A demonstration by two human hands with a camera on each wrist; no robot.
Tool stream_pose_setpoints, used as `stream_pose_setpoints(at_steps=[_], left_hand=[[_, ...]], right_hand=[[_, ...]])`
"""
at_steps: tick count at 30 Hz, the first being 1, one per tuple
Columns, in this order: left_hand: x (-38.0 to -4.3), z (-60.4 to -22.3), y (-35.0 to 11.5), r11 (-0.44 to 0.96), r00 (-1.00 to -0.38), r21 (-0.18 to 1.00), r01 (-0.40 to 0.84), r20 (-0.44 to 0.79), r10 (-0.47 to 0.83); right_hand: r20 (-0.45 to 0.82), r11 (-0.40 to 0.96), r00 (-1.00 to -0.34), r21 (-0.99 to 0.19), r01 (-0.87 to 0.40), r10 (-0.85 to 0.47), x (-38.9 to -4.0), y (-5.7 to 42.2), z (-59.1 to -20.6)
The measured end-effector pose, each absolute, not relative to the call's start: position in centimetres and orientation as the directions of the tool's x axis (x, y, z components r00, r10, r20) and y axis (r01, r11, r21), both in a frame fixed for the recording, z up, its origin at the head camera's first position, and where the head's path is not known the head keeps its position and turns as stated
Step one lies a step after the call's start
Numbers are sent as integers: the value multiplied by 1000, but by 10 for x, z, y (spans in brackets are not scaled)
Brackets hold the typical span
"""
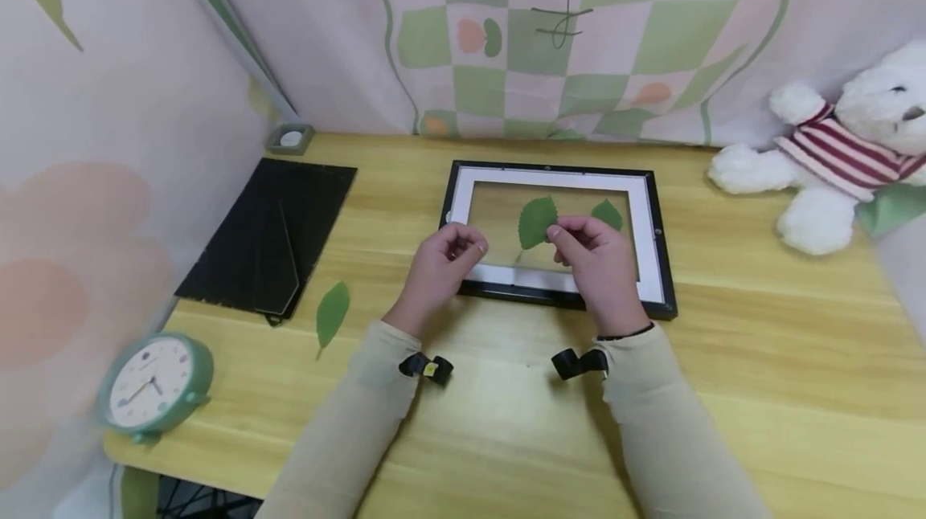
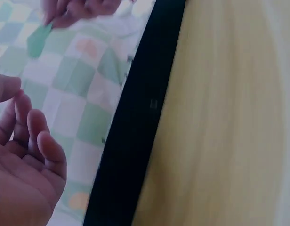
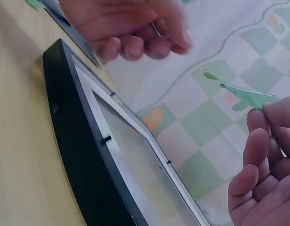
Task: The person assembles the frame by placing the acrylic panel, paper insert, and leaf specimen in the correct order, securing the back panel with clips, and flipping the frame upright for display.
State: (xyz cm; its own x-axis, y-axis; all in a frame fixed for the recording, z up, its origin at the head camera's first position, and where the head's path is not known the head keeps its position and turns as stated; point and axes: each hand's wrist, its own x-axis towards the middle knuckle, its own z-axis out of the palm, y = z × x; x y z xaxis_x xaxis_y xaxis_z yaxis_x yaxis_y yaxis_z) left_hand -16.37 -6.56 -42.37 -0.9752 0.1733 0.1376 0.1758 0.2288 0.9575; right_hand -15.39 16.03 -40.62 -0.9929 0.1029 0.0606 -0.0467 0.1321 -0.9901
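My right hand pinches a green leaf by its edge between thumb and forefinger, above a picture frame. The frame has a black border, a white mat and a clear pane. Another green leaf shows within the mat opening, partly behind the right hand. Over the frame's near left corner hovers my left hand, fingers loosely curled and nothing visible in them. In the right wrist view the pinched leaf appears nearly edge-on. A longer green leaf lies on the table left of the left forearm.
The black backing board with its stand lies at the left of the wooden table. A green alarm clock stands at the near left edge, a small grey dish at the back. A white teddy bear sits at the right.
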Motion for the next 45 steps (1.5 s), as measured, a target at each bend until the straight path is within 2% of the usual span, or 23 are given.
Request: stream_pose_setpoints(at_steps=[5, 9, 14, 19, 24, 32, 37, 41, 45], left_hand=[[-177, -431, -85, 257, -993, 959, 117, 122, -4], [-185, -438, -97, 261, -996, 965, 12, 34, -80], [-189, -446, -104, 283, -995, 954, -103, -95, -40], [-191, -453, -110, 382, -989, 913, -143, -149, -14], [-194, -457, -111, 462, -989, 879, -119, -148, 27], [-196, -456, -110, 491, -989, 864, -115, -147, 28], [-197, -459, -110, 492, -987, 861, -133, -160, 14], [-196, -460, -110, 489, -985, 860, -146, -173, 10], [-197, -458, -111, 483, -987, 865, -136, -163, 14]], right_hand=[[52, 267, -996, -963, -31, 70, -161, 168, -411], [12, 348, -998, -937, 8, 57, -166, 174, -417], [-29, 409, -998, -911, 53, 64, -171, 182, -423], [-51, 437, -996, -896, 80, 78, -175, 183, -426], [-44, 474, -994, -876, 88, 103, -178, 185, -424], [-91, 533, -993, -838, 115, 72, -201, 184, -418], [-95, 628, -993, -769, 118, 70, -217, 188, -418], [-72, 660, -994, -743, 110, 85, -216, 190, -414], [-78, 686, -996, -723, 78, 31, -212, 189, -411]])
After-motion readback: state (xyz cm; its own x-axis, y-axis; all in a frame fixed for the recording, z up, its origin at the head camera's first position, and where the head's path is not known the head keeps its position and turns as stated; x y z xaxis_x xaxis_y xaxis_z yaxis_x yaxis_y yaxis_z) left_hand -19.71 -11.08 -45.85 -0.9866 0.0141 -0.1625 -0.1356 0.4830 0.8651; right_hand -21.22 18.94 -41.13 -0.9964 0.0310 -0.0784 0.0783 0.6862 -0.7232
